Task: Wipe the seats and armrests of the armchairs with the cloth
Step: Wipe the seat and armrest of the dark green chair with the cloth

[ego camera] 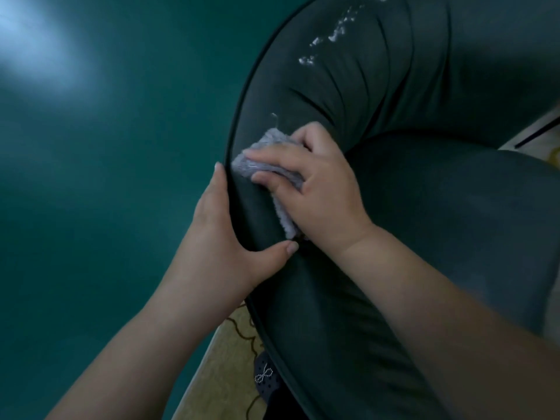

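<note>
Right hand: your right hand (318, 189) pressed a grey cloth (266, 165) onto the inner side of the armchair's padded armrest (348, 86), fingers spread over the cloth and curled round its folded bulk.
Cloth: it lay bunched under your right palm, one end sticking out past your fingertips toward the piped edge (239, 116), the other trailing down beside your wrist.
Left hand: your left hand (221, 231) gripped the armrest's outer edge, fingers wrapped over the piping, thumb pressed on the dark upholstery just below the cloth.
Armchair: dark grey-green, with white flecks (330, 34) farther up the armrest; the seat cushion (454, 222) sat just right of your right hand.
Surroundings: a teal wall (106, 177) lay to your left, a patterned beige carpet (230, 359) below.
</note>
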Available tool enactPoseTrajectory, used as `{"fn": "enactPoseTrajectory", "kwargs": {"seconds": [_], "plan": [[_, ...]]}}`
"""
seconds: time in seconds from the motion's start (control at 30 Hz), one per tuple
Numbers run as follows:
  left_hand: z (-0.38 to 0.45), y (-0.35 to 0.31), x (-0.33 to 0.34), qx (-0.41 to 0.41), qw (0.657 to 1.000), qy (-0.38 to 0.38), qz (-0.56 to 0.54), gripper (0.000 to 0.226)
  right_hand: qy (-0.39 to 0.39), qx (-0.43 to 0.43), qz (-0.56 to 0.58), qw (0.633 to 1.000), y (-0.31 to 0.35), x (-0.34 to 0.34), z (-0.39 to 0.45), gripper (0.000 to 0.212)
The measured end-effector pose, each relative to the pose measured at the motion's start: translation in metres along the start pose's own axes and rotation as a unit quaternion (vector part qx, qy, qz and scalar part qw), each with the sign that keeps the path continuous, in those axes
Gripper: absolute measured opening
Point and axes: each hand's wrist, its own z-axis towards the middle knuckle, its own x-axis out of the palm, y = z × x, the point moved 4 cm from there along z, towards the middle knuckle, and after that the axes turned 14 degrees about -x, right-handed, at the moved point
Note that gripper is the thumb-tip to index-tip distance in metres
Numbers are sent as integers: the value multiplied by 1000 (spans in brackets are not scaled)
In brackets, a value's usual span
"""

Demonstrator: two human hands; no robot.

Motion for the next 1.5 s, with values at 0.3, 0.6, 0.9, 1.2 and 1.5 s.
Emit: {"fn": "enactPoseTrajectory", "kwargs": {"seconds": [0.3, 0.6, 0.9, 1.2, 1.5], "plan": [[-1, 1, 1, -1, 1000, -2, -25, 131, -95, 147, 33, 984, -40, -39, -43, 17], [1, 2, 2, 1, 1000, -13, -19, 130, -5, 69, 8, 998, -47, -24, -40, 15], [5, -3, 3, -12, 1000, -21, -17, 128, 7, -14, 38, 999, -33, -17, -5, 11], [31, -17, 1, -15, 999, -41, -19, 127, -90, 134, 22, 987, -51, -42, -12, 15], [45, -24, 1, -7, 999, -51, 1, 128, -51, 105, -5, 993, -61, -26, -6, 26]]}}
